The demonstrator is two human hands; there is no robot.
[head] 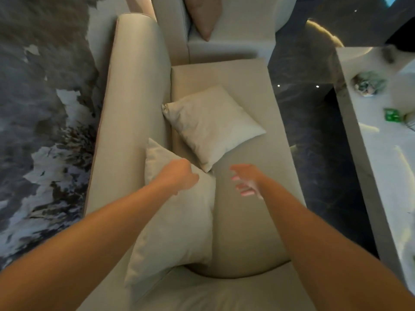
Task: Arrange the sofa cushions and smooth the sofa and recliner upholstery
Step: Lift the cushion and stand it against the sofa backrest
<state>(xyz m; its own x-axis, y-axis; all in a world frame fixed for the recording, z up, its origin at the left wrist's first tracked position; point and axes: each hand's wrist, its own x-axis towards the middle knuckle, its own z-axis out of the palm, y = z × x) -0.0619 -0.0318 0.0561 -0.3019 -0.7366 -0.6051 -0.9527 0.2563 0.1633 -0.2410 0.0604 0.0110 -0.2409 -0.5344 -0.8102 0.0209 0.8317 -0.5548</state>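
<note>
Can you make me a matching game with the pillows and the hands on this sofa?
Things:
1. near cushion
2. far cream cushion
3. pink cushion
4. right hand

Where or how:
A. lying flat on the seat
B. open, over the bare seat
C. leaning on the sofa back, under the left hand
D. standing on the other sofa section, far away

Pairs: 1-C, 2-A, 3-D, 4-B
</note>
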